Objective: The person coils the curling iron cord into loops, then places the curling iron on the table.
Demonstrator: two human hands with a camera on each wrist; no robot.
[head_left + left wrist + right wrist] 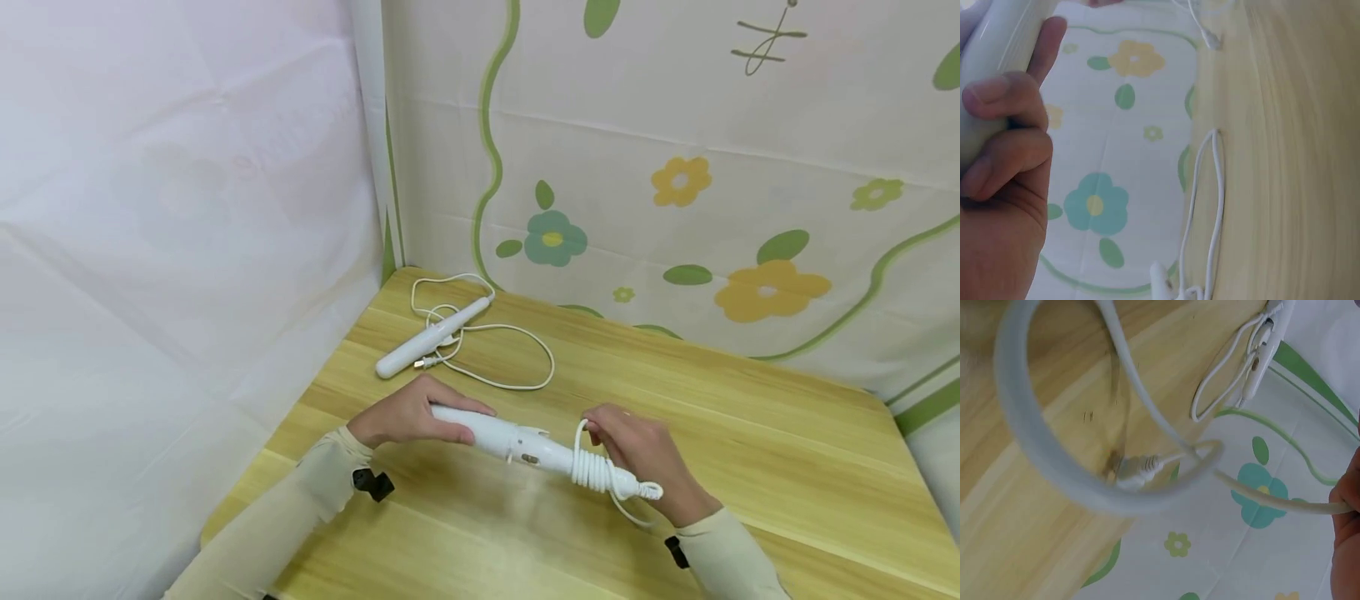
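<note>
A white hair styling iron (491, 433) is held tilted above the wooden table, with a small switch on its side. My left hand (420, 412) grips its thick end, fingers curled round the body in the left wrist view. Several turns of its white cord (591, 471) are wound round the narrower end. Beside those turns my right hand (633, 442) pinches the cord between thumb and fingers. A loose loop of cord hangs below the tail end. In the right wrist view the cord's plug (1138, 470) dangles free, with a large blurred loop in front.
A second white styling iron (431, 337) lies at the table's far left corner, its cord (525, 387) looped loosely and its plug (427, 362) beside it. White cloth with printed flowers (772, 290) hangs behind the wooden table (750, 417). Plain white cloth (187, 250) stands on the left.
</note>
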